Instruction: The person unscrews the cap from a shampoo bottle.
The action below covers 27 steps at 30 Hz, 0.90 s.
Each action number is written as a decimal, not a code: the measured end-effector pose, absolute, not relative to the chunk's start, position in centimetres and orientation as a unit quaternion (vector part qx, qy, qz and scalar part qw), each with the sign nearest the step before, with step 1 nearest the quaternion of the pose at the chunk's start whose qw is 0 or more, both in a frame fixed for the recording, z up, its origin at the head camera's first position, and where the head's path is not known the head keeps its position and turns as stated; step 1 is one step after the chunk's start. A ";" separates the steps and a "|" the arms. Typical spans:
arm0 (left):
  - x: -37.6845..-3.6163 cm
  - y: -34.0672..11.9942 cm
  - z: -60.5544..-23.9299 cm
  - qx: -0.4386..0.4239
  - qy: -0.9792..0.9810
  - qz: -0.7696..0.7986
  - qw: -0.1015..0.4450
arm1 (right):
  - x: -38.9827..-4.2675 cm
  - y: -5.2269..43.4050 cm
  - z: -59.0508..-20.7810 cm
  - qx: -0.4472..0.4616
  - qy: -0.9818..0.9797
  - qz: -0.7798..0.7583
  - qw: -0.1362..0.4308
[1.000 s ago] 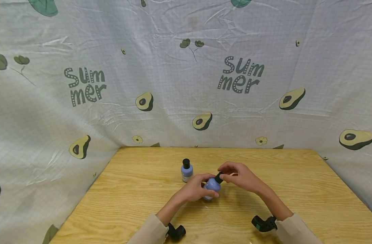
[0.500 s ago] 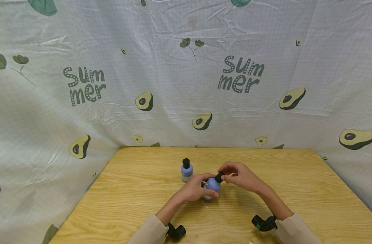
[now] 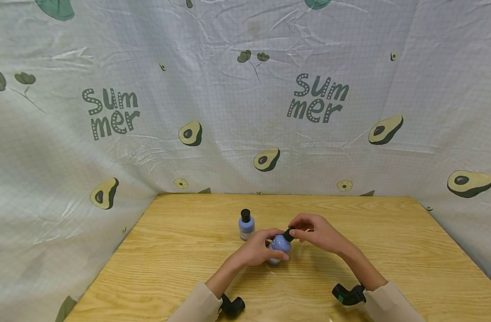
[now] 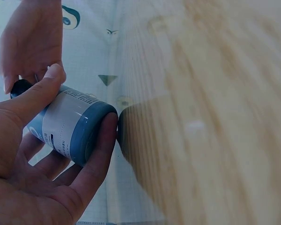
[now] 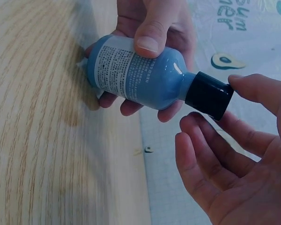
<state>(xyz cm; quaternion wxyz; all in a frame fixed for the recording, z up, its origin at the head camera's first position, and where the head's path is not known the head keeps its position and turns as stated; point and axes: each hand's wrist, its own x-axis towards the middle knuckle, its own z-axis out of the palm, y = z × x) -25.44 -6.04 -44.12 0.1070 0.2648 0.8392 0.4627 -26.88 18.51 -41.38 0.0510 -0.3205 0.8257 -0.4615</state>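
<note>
A small blue-violet bottle (image 3: 280, 244) with a white label is tilted to the right, its base close over the wooden table. My left hand (image 3: 254, 250) grips its body, thumb on the near side and fingers round the far side. In the right wrist view, fine print covers the bottle's label (image 5: 116, 63), and a short blue neck shows below the black cap (image 5: 209, 96). My right hand (image 3: 321, 233) pinches that cap between thumb and fingertips. Behind my left hand, a matching capped bottle (image 3: 246, 226) stands upright on the table.
The light wooden table (image 3: 181, 250) reaches back to a pale curtain (image 3: 225, 107) printed with avocados and lettering. Black wrist cameras, the left one (image 3: 232, 307) and the right one (image 3: 347, 295), hang at the cuffs near the tabletop.
My right thumb and fingers shift slightly about the cap. The bottle and my left hand hold their place, and the standing bottle has not moved.
</note>
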 end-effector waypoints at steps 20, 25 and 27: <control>-25.4 -6.1 -44.2 0.266 0.841 0.460 0.101 | -26.9 18.5 -41.4 -0.328 0.823 -0.461 0.056; -25.5 -6.1 -44.2 0.265 0.841 0.460 0.102 | -27.0 18.6 -41.4 -0.325 0.823 -0.462 0.057; -25.5 -6.1 -44.2 0.265 0.842 0.459 0.102 | -27.0 18.6 -41.4 -0.326 0.821 -0.464 0.059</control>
